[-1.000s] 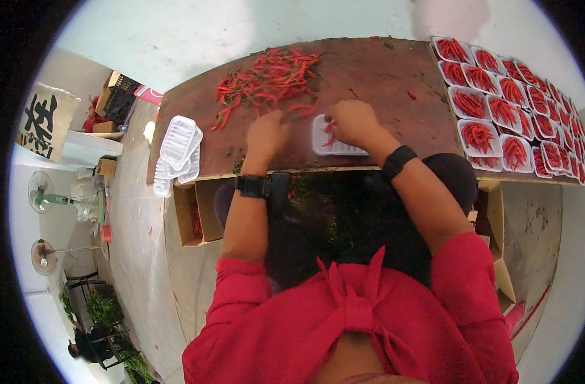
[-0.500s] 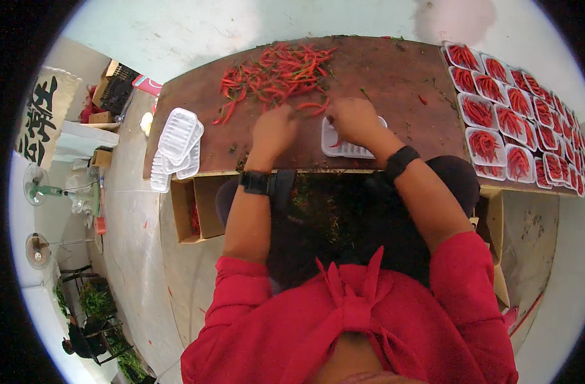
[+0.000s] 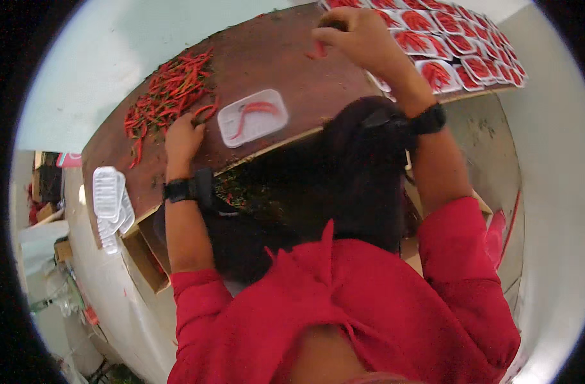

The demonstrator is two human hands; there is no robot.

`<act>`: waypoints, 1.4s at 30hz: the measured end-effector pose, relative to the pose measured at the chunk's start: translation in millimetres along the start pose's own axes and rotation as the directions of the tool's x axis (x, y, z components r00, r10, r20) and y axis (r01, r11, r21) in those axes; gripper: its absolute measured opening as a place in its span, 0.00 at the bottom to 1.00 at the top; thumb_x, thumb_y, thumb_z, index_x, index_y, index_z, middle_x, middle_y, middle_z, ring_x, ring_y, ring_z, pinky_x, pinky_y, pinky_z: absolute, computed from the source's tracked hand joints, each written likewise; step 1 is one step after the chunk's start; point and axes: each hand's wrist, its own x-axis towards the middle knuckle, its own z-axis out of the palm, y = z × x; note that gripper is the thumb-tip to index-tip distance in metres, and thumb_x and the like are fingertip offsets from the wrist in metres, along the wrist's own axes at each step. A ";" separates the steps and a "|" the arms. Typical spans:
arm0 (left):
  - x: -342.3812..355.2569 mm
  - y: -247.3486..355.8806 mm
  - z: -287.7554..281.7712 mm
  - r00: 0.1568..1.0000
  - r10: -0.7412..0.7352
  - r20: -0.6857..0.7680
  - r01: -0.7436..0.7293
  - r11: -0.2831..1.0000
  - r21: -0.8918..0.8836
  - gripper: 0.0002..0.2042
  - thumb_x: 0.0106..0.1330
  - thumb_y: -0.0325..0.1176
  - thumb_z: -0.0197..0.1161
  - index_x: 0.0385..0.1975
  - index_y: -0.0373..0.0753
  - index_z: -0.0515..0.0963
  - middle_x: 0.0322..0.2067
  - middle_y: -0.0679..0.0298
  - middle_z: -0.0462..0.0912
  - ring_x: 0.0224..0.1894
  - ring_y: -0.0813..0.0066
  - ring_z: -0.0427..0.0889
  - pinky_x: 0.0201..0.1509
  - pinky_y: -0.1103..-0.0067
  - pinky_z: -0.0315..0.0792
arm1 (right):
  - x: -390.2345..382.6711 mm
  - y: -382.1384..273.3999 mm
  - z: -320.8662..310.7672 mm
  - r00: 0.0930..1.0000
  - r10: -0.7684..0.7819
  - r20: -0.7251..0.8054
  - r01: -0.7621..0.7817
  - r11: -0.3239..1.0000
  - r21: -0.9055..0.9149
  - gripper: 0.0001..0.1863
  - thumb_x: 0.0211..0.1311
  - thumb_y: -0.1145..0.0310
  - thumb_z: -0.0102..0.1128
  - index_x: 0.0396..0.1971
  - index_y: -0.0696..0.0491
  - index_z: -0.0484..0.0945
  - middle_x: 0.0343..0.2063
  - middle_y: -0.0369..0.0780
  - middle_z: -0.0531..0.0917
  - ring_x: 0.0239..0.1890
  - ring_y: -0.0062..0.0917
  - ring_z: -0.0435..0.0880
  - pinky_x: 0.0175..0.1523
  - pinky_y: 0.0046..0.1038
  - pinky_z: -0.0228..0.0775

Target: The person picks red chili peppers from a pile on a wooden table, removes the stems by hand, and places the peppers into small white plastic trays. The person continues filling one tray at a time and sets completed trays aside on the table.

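Many chilies [image 3: 167, 93], one tray [image 3: 267, 123] between left hand [image 3: 184, 137] and right hand [image 3: 357, 40]

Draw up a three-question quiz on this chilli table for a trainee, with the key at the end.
1. Which hand is nearer the loose chilli pile, and which is nearer the filled trays?
2. True or false: the lone white tray in front of the person holds some red chillies.
3. Fill in: the overlapping empty trays lie toward the person's ____ end of the brown table.

Key: 1. Left hand; right hand. 2. True. 3. Left.
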 end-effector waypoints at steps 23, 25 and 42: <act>-1.5 25.0 -5.4 0.989 -0.064 -0.136 0.060 0.998 -0.034 0.16 0.55 0.43 0.59 0.37 0.39 0.80 0.36 0.49 0.80 0.42 0.52 0.78 0.47 0.63 0.71 | -86.1 7.8 -66.1 0.959 0.256 0.123 -0.238 0.960 -0.145 0.15 0.55 0.61 0.57 0.29 0.61 0.79 0.19 0.42 0.79 0.23 0.22 0.76 0.31 0.27 0.67; -1.9 23.9 -6.2 0.994 -0.051 -0.100 0.040 0.993 -0.112 0.15 0.54 0.41 0.58 0.37 0.41 0.80 0.38 0.52 0.80 0.43 0.53 0.78 0.48 0.64 0.71 | -54.0 -15.0 -49.5 0.980 0.131 0.147 -0.129 0.991 -0.022 0.15 0.56 0.61 0.57 0.30 0.61 0.79 0.20 0.42 0.79 0.23 0.21 0.76 0.31 0.27 0.67; -3.6 31.5 -14.2 0.999 -0.018 -0.035 0.013 0.990 -0.141 0.14 0.54 0.35 0.60 0.40 0.38 0.75 0.41 0.52 0.77 0.46 0.53 0.75 0.49 0.66 0.70 | 19.5 -30.9 132.5 0.895 -0.127 0.429 0.181 0.980 -0.087 0.09 0.49 0.67 0.56 0.29 0.53 0.80 0.26 0.46 0.81 0.31 0.41 0.80 0.36 0.39 0.70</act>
